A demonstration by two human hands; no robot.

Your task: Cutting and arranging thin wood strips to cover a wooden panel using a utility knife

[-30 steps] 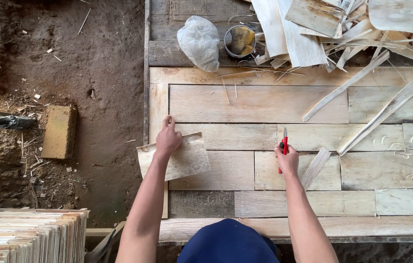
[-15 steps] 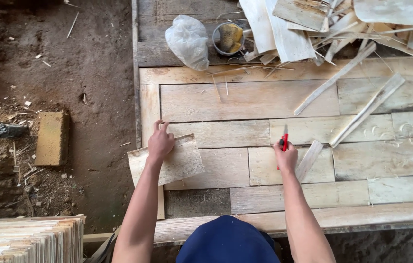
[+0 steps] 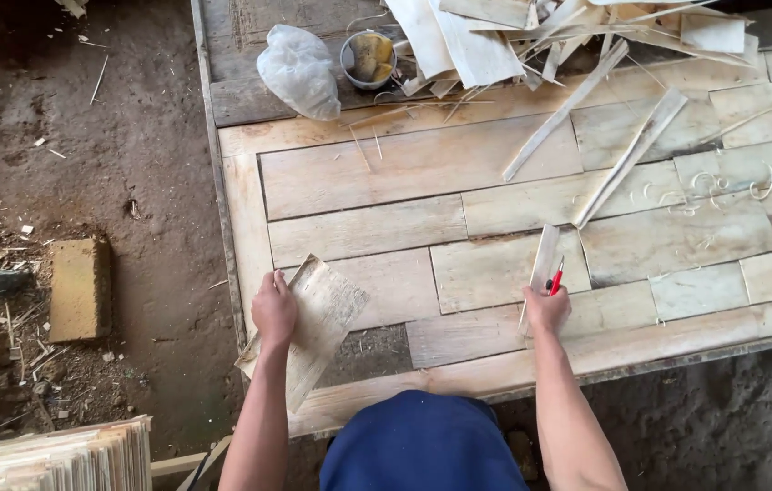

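Note:
My left hand (image 3: 274,311) grips a thin, rough sheet of wood veneer (image 3: 322,318) by its left edge, near the front left corner of a wooden board (image 3: 422,164) laid out with pale veneer pieces. The sheet lies tilted across the board's edge. My right hand (image 3: 545,309) holds a red-handled knife (image 3: 556,278) together with a narrow veneer strip (image 3: 542,264) that stands up from the fingers. A dark uncovered patch (image 3: 368,345) of the board shows between my hands.
A clear plastic bag (image 3: 299,71) and a small metal tin (image 3: 368,59) sit at the board's far edge beside a heap of veneer offcuts (image 3: 531,36). Two long strips (image 3: 631,155) lie diagonally. A brick (image 3: 79,289) lies on the dirt floor; stacked sheets (image 3: 49,455) are at lower left.
The view has shifted, so the board sits further right. My left hand has drawn the veneer sheet nearer to the board's front left corner. My right hand now holds a narrow strip with the knife.

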